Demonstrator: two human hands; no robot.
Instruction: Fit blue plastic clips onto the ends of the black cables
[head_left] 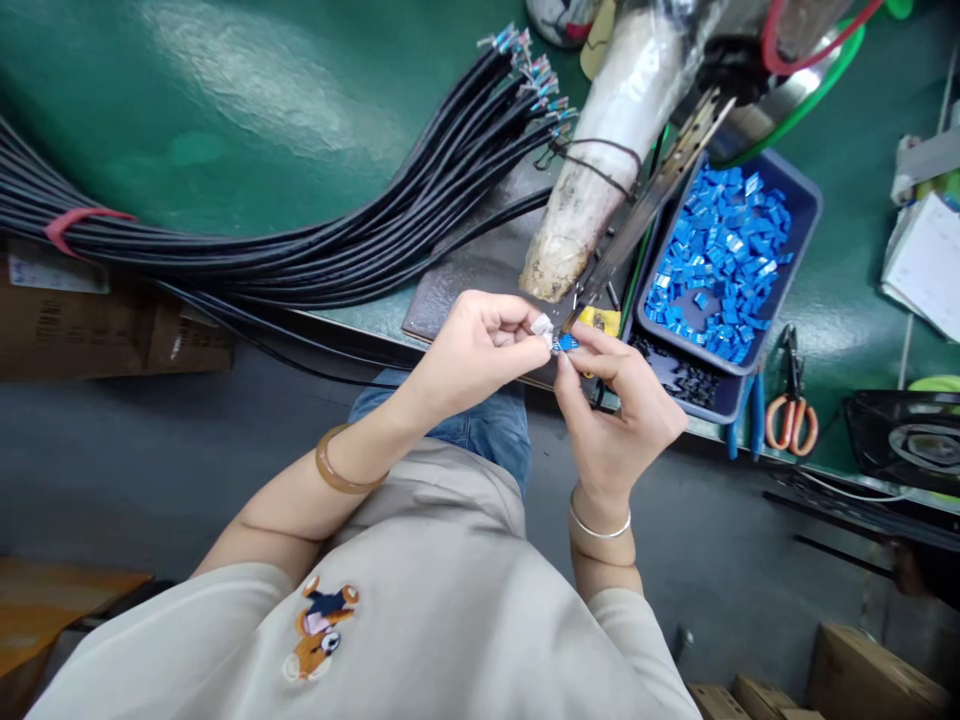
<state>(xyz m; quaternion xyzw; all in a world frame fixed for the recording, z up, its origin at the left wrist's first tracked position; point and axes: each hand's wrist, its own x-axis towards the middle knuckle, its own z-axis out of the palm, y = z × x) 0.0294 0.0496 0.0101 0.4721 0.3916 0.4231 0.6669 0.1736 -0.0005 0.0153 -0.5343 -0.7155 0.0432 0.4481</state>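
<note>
My left hand (pixel 501 340) is closed in a pinch, with a small white patch (pixel 541 326) at its fingertips. Whether that patch is a wrapping on a finger or a separate piece, I cannot tell. Between my two hands sits a small blue connector (pixel 565 342), pinched by the thumb and forefinger of my right hand (pixel 619 395). Just above the fingertips hangs a slim metal arm (pixel 637 225) beside a white wrapped tube (pixel 592 170). Something yellow (pixel 600 320) shows behind my right fingers.
Black cables (pixel 300 255) with stripped, coloured wire ends lie across the green table (pixel 225 110), bound by a red tie (pixel 82 222). At right are a grey bin (pixel 796 230) of blue connectors, a lower tray (pixel 709 400) of black parts, orange-handled scissors or snips (pixel 791 420) and a small fan (pixel 919 440).
</note>
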